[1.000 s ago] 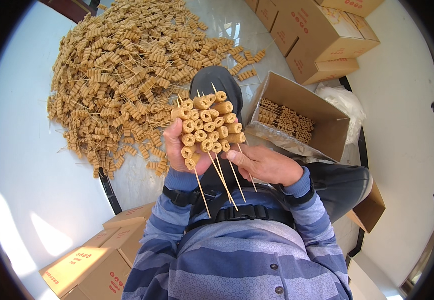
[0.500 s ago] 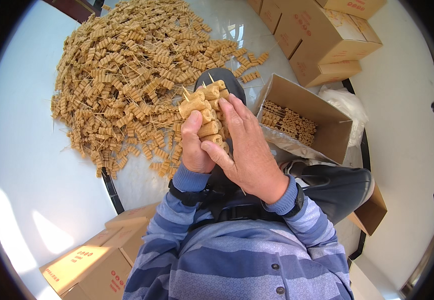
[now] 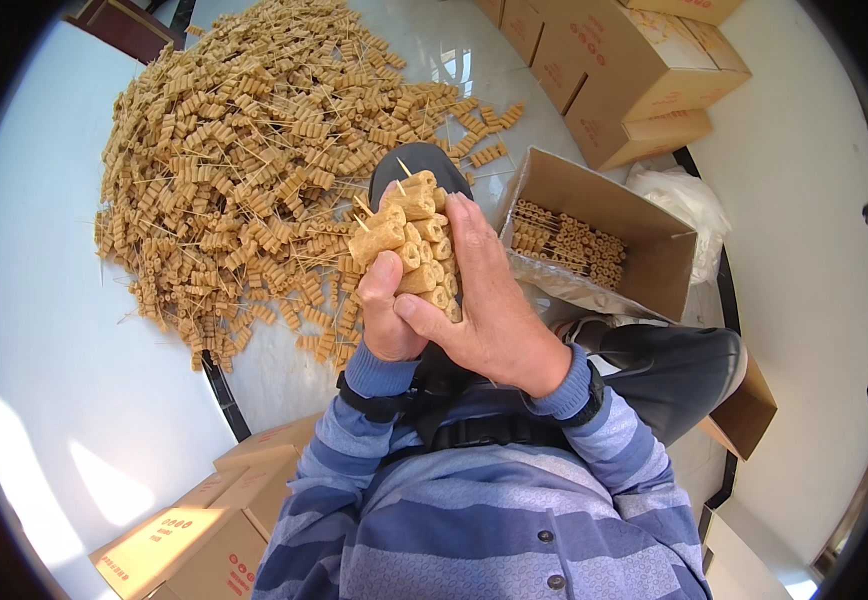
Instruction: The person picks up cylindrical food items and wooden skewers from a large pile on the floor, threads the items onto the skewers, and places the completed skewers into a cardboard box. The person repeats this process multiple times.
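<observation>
Between my two hands is a bundle of skewered rolls, tan hollow tubes stacked on thin wooden sticks, with pointed tips poking out at the upper left. My left hand grips the bundle from the left, its thumb across the rolls. Against the right side presses my right hand, fingers stretched along the bundle and thumb over its near end. Beyond and to the left spreads a large heap of the same skewers on the floor. To the right, an open cardboard box holds rows of packed skewers.
Closed cartons are stacked at the upper right. More cartons stand at the lower left. A white plastic bag lies behind the open box. My bent leg is just below that box. Another open box sits beyond my knee.
My right hand has shifted to lie flatter along the bundle's right side, and more roll ends show between the hands. The whole view has shifted slightly.
</observation>
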A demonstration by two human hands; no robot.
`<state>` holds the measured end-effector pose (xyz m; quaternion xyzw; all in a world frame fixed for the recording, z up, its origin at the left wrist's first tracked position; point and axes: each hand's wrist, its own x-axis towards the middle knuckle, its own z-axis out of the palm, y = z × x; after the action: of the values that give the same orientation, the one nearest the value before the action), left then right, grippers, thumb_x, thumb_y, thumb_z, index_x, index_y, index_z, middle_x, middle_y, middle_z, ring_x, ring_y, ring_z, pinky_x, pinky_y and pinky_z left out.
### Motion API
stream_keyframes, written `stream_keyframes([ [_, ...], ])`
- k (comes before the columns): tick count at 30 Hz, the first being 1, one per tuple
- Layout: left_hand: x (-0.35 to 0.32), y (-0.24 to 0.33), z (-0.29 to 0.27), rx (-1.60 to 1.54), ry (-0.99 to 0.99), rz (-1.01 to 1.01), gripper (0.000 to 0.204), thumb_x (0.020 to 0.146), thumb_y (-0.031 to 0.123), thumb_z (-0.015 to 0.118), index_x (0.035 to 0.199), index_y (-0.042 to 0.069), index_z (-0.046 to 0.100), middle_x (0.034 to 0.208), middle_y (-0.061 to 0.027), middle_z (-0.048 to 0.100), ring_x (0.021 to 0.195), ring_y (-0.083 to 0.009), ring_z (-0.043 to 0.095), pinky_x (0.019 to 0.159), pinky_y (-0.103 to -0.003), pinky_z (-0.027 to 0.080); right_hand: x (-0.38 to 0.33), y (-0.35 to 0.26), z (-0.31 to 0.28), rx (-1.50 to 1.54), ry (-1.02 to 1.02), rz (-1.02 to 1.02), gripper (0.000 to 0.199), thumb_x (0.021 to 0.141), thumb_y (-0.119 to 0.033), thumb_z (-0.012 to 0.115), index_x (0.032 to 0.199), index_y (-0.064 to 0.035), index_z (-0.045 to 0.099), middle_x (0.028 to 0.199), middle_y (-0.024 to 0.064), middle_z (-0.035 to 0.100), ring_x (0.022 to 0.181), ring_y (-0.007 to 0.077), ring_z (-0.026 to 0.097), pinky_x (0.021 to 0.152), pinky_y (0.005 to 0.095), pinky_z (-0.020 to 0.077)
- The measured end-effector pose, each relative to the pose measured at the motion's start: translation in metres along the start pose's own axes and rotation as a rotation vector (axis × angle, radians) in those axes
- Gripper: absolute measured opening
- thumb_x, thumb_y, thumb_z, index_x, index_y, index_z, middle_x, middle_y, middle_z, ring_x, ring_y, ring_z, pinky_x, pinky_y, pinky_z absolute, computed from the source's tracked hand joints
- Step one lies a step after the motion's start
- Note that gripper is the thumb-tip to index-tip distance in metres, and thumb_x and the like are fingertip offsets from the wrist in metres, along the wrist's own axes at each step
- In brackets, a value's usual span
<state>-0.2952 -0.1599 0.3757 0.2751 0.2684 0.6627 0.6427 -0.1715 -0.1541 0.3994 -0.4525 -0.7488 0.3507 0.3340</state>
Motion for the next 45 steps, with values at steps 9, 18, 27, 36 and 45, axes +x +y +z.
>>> stream_keyframes([
  [9,-0.002,-0.011,0.002,0.001,0.074,0.029,0.072,0.094,0.048,0.045,0.145,-0.003,0.038,0.143,-0.0182,0.049,0.13,-0.0296,0.051,0.111,-0.04,0.038,-0.002,0.008,-0.002,0.008,-0.011,-0.044,0.095,0.088,-0.044,0.066,0.15,0.0101,0.017,0.148,0.0363,0.029,0.141,0.0477,0.027,0.116,0.0474,0.026],
  [18,0.012,-0.024,0.017,-0.011,0.11,0.013,0.073,0.093,0.049,0.045,0.144,-0.003,0.039,0.141,-0.0194,0.05,0.128,-0.0318,0.052,0.11,-0.043,0.04,0.011,0.025,-0.03,0.29,-0.092,0.213,0.112,0.073,-0.044,0.081,0.147,0.0124,0.019,0.14,0.0278,0.038,0.135,0.0337,0.04,0.113,0.0391,0.0327],
  [27,0.03,-0.043,0.038,0.044,0.037,0.012,0.071,0.095,0.049,0.041,0.144,-0.003,0.039,0.141,-0.0177,0.05,0.131,-0.03,0.049,0.111,-0.042,0.037,0.024,0.042,-0.061,0.359,-0.146,0.111,0.098,0.076,-0.044,0.074,0.14,0.0144,0.027,0.128,0.0315,0.045,0.124,0.0379,0.048,0.107,0.04,0.0392],
  [36,0.078,-0.071,0.062,0.177,-0.194,-0.144,0.064,0.1,0.044,0.041,0.143,-0.004,0.039,0.139,-0.0174,0.051,0.127,-0.0288,0.053,0.11,-0.042,0.04,0.033,0.08,-0.118,0.307,-0.156,0.194,0.095,0.081,-0.043,0.074,0.143,0.0108,0.026,0.13,0.0258,0.048,0.122,0.0291,0.051,0.104,0.0368,0.0424],
  [45,0.159,-0.119,0.036,1.304,-0.872,-0.465,0.049,0.1,0.027,0.05,0.137,-0.005,0.046,0.134,-0.0219,0.05,0.126,-0.033,0.049,0.107,-0.04,0.039,0.021,0.189,-0.193,-0.129,-0.29,0.499,0.093,0.076,-0.04,0.08,0.14,0.0081,0.032,0.127,0.0245,0.053,0.12,0.0297,0.054,0.103,0.0336,0.0443],
])
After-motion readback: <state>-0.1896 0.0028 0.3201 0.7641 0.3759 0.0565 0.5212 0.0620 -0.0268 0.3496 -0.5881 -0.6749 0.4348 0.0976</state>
